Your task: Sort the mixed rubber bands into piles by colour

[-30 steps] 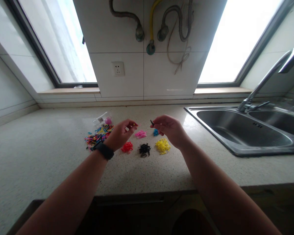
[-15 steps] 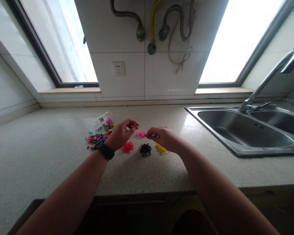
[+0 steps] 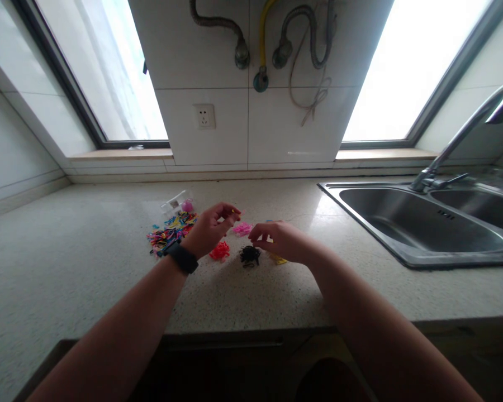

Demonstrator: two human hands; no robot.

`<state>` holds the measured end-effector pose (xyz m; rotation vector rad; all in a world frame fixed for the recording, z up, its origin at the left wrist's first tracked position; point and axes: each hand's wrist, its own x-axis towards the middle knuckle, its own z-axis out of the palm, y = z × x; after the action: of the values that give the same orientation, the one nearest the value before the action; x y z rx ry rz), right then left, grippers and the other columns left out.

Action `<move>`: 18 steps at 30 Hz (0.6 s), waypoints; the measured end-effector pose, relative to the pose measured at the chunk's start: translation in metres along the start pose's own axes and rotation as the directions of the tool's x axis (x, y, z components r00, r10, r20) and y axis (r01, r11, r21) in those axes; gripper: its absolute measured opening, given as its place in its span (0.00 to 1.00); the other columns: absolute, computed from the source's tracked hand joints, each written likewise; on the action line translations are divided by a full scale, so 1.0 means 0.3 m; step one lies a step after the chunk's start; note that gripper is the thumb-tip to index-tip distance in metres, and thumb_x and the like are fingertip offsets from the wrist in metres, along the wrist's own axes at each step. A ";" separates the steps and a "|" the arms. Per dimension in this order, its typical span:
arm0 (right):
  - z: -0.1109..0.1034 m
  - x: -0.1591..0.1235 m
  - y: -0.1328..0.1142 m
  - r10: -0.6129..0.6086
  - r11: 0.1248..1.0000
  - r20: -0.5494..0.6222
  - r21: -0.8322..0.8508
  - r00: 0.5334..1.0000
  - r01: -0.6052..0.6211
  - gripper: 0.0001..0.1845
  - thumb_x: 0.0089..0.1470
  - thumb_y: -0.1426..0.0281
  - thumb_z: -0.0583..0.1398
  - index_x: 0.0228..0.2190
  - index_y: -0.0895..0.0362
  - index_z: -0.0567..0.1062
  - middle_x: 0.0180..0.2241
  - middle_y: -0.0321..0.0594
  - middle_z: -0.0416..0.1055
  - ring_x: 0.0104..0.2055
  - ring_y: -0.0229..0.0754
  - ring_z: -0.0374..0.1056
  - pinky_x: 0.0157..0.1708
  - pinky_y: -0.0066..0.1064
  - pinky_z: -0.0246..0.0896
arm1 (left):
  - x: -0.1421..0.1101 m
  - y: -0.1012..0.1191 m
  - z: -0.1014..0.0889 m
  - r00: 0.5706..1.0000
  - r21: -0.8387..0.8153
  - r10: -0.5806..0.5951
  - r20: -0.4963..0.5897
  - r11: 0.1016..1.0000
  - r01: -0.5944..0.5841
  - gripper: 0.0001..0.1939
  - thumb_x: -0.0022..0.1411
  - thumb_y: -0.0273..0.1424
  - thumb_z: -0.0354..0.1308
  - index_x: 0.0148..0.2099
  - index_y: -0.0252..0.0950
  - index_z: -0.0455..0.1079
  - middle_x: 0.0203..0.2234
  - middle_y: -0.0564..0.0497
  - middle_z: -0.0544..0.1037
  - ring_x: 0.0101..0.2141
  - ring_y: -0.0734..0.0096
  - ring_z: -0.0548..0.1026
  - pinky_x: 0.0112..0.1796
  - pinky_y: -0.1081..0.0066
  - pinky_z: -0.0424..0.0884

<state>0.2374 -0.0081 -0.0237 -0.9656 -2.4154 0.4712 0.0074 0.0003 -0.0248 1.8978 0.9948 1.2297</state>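
My left hand (image 3: 212,228), with a dark watch on its wrist, is closed in a pinch beside the mixed heap of coloured rubber bands (image 3: 164,240). Tiny yellow and reddish bits, seemingly rubber bands, show at its fingertips. Over the far edge of the black rubber band pile (image 3: 250,255) is my right hand (image 3: 281,240), its thumb and fingers apart with nothing visible between them. A red pile (image 3: 220,251) lies below my left hand, and a pink pile (image 3: 242,229) sits between the hands. The yellow pile (image 3: 279,260) is mostly hidden under my right hand.
Behind the mixed heap lies a clear plastic bag (image 3: 175,202) with something pink at it. To the right, a steel sink (image 3: 360,223) with a tap (image 3: 456,134) is set into the speckled counter (image 3: 276,301). Hoses and a socket (image 3: 204,116) are on the tiled wall.
The thumb and fingers of my right hand have parted and dropped slightly towards the black pile; the dark band at their tips no longer shows. My left hand keeps its pinch.
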 end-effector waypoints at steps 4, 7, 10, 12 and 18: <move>0.008 0.011 -0.008 0.038 0.990 -0.130 0.142 0.991 -0.019 0.07 0.57 0.69 0.62 0.39 0.54 0.77 0.34 0.37 0.78 0.31 0.37 0.69 0.33 0.30 0.62 | 0.001 0.001 0.004 1.000 -0.052 -0.005 -0.002 0.999 0.005 0.10 0.64 0.35 0.58 0.44 0.35 0.71 0.36 0.47 0.78 0.27 0.75 0.71 0.24 0.76 0.68; 0.022 0.026 -0.003 0.092 0.970 -0.262 0.243 0.961 -0.026 0.09 0.57 0.67 0.62 0.40 0.55 0.77 0.33 0.37 0.77 0.29 0.36 0.67 0.31 0.30 0.62 | 0.001 0.006 0.007 1.000 -0.076 -0.014 0.027 0.997 0.016 0.09 0.64 0.35 0.58 0.44 0.35 0.71 0.34 0.48 0.78 0.26 0.77 0.70 0.24 0.77 0.68; 0.037 0.039 0.000 0.132 0.937 -0.319 0.350 0.939 -0.013 0.11 0.57 0.65 0.63 0.41 0.56 0.76 0.33 0.38 0.76 0.28 0.35 0.65 0.29 0.29 0.61 | -0.002 0.011 0.013 0.997 -0.093 -0.027 0.069 0.995 0.033 0.09 0.63 0.35 0.59 0.43 0.35 0.71 0.33 0.50 0.77 0.25 0.78 0.69 0.24 0.77 0.67; 0.043 0.045 -0.005 0.145 0.916 -0.314 0.400 0.938 -0.007 0.12 0.57 0.63 0.63 0.41 0.56 0.76 0.32 0.38 0.75 0.27 0.35 0.65 0.28 0.28 0.60 | -0.005 0.014 0.017 0.995 -0.098 -0.037 0.093 0.994 0.046 0.09 0.63 0.35 0.59 0.43 0.35 0.71 0.31 0.51 0.75 0.24 0.79 0.68 0.24 0.77 0.67; 0.052 0.049 -0.035 0.164 0.908 -0.305 0.419 0.938 -0.023 0.13 0.53 0.60 0.66 0.36 0.56 0.77 0.27 0.35 0.72 0.25 0.34 0.62 0.24 0.27 0.56 | -0.004 0.016 0.026 0.992 -0.158 -0.036 0.123 0.986 0.055 0.08 0.62 0.34 0.60 0.41 0.35 0.71 0.29 0.52 0.74 0.24 0.78 0.69 0.25 0.77 0.68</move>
<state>0.2139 -0.0070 -0.0269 -0.8919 -1.8684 0.7500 0.0156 -0.0041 -0.0240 1.7909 0.8456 1.1208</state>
